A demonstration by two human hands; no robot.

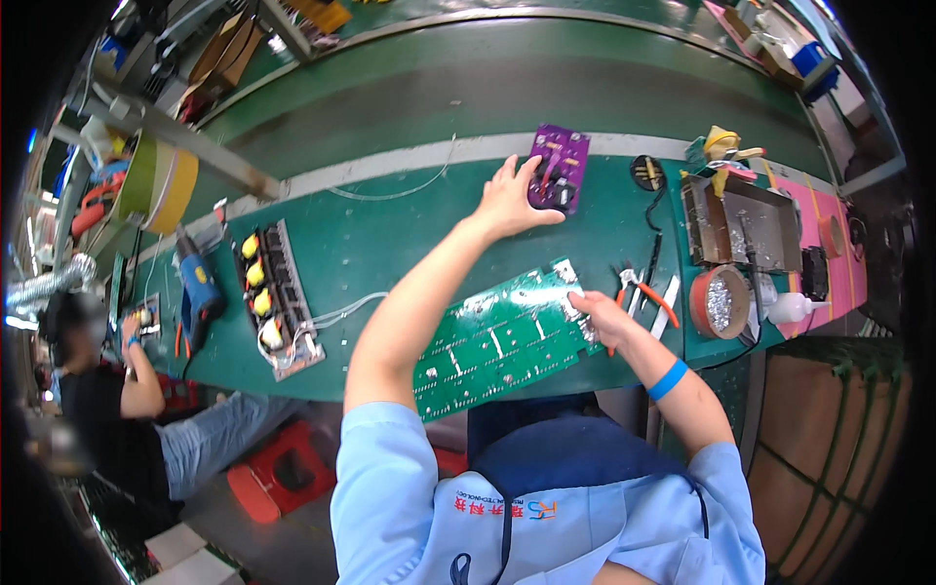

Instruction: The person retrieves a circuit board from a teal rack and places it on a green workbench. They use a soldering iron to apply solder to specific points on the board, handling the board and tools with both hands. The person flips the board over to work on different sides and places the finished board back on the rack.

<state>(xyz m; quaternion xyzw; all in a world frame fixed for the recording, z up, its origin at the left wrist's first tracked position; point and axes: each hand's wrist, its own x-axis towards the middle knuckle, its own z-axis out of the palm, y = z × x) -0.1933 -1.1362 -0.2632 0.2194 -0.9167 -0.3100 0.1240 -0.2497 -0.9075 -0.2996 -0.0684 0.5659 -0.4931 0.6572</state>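
Observation:
My left hand (515, 202) reaches to the far side of the bench. Its thumb and fingers are spread at the left edge of a purple circuit board (575, 151), which carries black parts; whether they touch it I cannot tell. Close to me, my right hand (606, 320) grips the right end of a large green circuit board (502, 341), thumb on top. That board lies slanted over the front edge of the bench, with white marks and solder points showing. My left forearm hides its left end.
Cutters with red handles (626, 285) lie right of the green board. Farther right are a cardboard tray (749, 226), a round tub of small metal parts (720, 300) and a white bottle (792, 307). Left are a fixture with yellow parts (273, 297), a blue heat gun (198, 281) and a seated co-worker (107, 390).

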